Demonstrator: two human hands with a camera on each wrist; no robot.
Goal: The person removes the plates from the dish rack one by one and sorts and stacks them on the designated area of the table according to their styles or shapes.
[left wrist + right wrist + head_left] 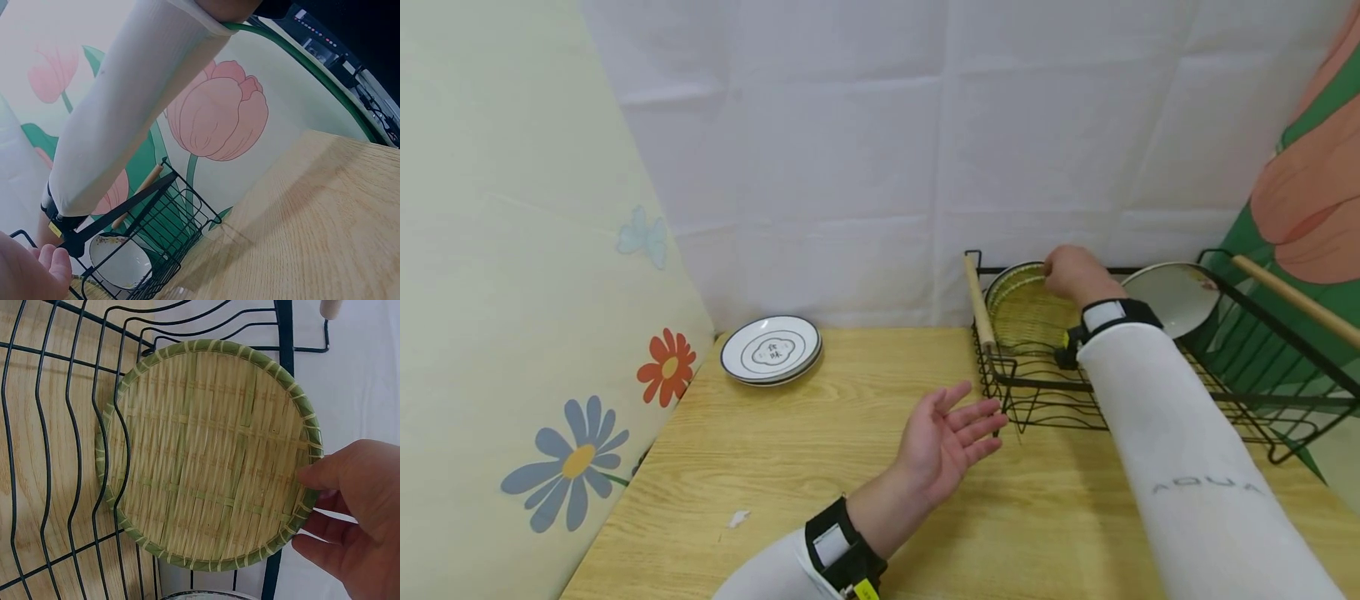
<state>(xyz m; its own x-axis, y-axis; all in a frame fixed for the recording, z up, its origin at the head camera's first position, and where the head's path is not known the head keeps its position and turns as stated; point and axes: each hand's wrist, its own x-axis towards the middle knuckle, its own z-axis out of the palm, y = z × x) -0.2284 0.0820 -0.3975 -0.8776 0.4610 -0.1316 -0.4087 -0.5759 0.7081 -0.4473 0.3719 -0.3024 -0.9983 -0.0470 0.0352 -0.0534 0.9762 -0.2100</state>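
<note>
My right hand (1078, 275) pinches the rim of a round woven bamboo tray (209, 453), thumb on its face and fingers behind. The tray stands on edge in a black wire dish rack (1067, 383); a dark-edged rim shows just behind it in the head view. Further right in the rack leans a white plate (1172, 304), partly hidden by my right arm; the left wrist view shows a floral pattern at its edge. Palm up with fingers spread, my left hand (943, 446) holds nothing near the rack's front left corner.
Stacked white plates with dark rims (772, 348) lie at the back left of the wooden table (805, 450). The rack has wooden handles (979, 300) at both ends. A white cloth (835, 167) hangs behind. A small white scrap (739, 518) lies near the front left.
</note>
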